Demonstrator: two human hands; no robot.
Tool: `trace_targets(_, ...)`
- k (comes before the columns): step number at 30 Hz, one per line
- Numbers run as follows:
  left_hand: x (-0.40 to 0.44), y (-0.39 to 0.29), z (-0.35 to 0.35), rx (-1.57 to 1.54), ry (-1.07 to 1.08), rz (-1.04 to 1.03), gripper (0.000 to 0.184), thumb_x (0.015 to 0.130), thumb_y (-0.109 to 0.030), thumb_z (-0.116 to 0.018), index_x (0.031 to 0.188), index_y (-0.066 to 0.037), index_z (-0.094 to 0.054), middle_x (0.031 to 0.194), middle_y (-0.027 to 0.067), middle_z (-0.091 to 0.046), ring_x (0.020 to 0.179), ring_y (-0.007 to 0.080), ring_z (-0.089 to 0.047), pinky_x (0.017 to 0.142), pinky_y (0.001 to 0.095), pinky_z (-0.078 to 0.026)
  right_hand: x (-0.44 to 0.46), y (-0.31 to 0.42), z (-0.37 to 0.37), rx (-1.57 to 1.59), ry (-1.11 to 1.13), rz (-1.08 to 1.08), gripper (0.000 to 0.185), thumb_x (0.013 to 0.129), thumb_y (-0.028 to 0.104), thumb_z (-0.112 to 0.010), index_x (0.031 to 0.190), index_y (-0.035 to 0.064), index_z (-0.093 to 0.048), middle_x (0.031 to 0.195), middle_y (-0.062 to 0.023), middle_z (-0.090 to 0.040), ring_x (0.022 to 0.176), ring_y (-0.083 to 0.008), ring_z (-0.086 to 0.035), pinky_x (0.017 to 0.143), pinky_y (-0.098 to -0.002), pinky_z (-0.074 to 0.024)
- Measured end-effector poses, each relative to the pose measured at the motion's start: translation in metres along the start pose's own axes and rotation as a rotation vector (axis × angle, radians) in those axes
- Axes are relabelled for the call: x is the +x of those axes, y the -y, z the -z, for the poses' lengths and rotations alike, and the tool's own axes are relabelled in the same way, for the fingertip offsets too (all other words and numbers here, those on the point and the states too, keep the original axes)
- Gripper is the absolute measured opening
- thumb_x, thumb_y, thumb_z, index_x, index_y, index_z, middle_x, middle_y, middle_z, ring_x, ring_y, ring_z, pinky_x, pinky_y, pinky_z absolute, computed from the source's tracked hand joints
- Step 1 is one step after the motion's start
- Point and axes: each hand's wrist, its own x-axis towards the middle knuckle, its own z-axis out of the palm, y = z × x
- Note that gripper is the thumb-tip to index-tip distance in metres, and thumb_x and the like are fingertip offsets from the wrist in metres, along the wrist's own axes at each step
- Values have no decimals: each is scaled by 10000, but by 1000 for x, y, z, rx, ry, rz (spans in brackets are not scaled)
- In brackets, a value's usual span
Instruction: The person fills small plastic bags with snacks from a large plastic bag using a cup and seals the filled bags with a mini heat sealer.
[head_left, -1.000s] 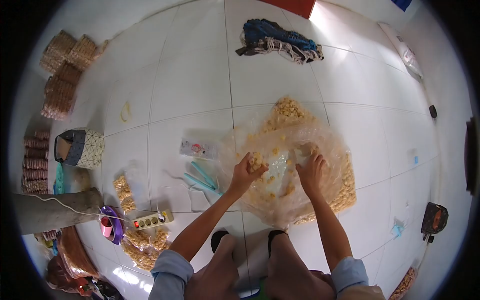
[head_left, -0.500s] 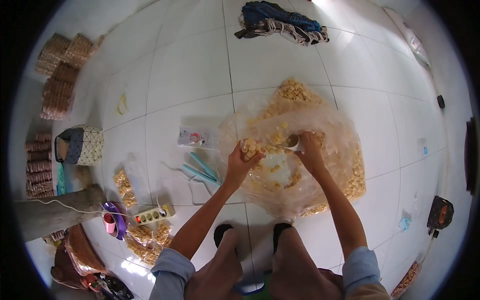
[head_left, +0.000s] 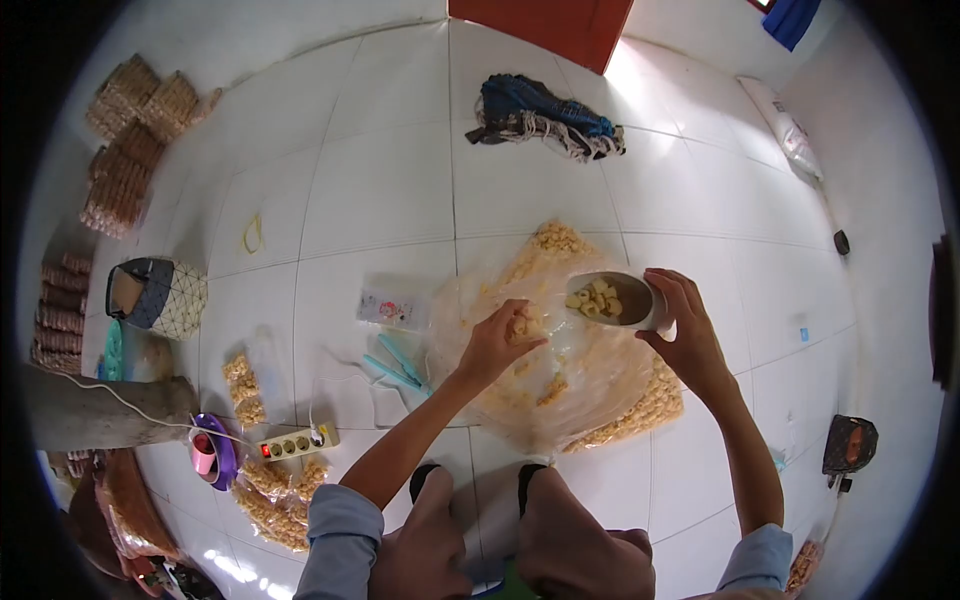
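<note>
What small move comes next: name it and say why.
Probably tip the scoop toward the left hand: the right hand holds it with snack pieces gathered at the end facing the left hand, which grips more pieces.

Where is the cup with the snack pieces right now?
In the head view, the cup is just right of centre, in the right hand, over the upper right of the large clear bag, with the left hand to its left.
</note>
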Motion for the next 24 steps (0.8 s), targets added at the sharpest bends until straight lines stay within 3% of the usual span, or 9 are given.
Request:
trace_targets(6,0,-15,5,-15,11,-40,525,710,-296,-740,1100,-72,-469,942,107,-603,721,203,-586,672,296,-481,16,40,22,-375,64,247,568,634,-15,-688,1153,78,-475,1183,-93,-494,1159,-278,-439,911,-371,-456)
trace_targets(10,1,-6,8,-11,-43,-92,525,714,-296,-736,1103,-68,-468,948,110,-607,740,210,-600,680,304,-487,19,47,14,-399,26,261,553,629,-19,-686,1137,70,-488,1169,-85,-506,1156,-270,-443,902,-368,-462)
trace_targets(13,1,4,7,40,-35,-18,515,716,-287,-734,1097,-61,-470,946,116,-610,761,217,-610,685,308,-491,16,38,9,-236,25,115,581,616,-32,-690,1147,50,-470,1180,-91,-498,1154,-279,-445,895,-368,-464)
trace_targets(15,-1,15,2,10,-129,-113,489,702,-211,-758,1062,-36,-478,763,77,-523,588,130,-479,543,260,-424,8,17,-4,-55,-10,-29,621,590,-37,-706,1152,32,-453,1173,-115,-489,1138,-306,-439,913,-377,-433)
trace_targets(18,-5,21,2,27,-71,-69,483,707,-201,-757,1061,-24,-479,768,69,-538,590,111,-483,533,254,-423,-23,-38,-63,35,-114,-89,663,559,-31,-730,1154,29,-443,1161,-134,-480,1116,-332,-428,939,-387,-392)
trace_targets(19,-7,26,0,32,-63,-62,483,707,-201,-757,1061,-24,-479,768,69,-538,590,111,-483,533,254,-423,-35,-52,-92,33,-87,-166,681,548,-13,-746,1156,31,-440,1148,-146,-479,1101,-339,-422,946,-390,-369)
trace_targets(21,-10,39,-9,-105,56,141,505,729,-273,-735,1086,-36,-466,804,61,-571,653,109,-535,596,265,-456,-57,-74,-147,-1,-38,-216,702,555,3,-751,1179,45,-432,1154,-142,-478,1117,-342,-417,927,-390,-380)
trace_targets(24,-16,48,-27,-357,16,164,499,713,-241,-759,1064,-27,-477,843,34,-586,710,64,-546,635,237,-470,-67,-76,-194,91,6,-371,676,573,22,-751,1174,52,-444,1160,-138,-481,1126,-338,-419,945,-408,-365)
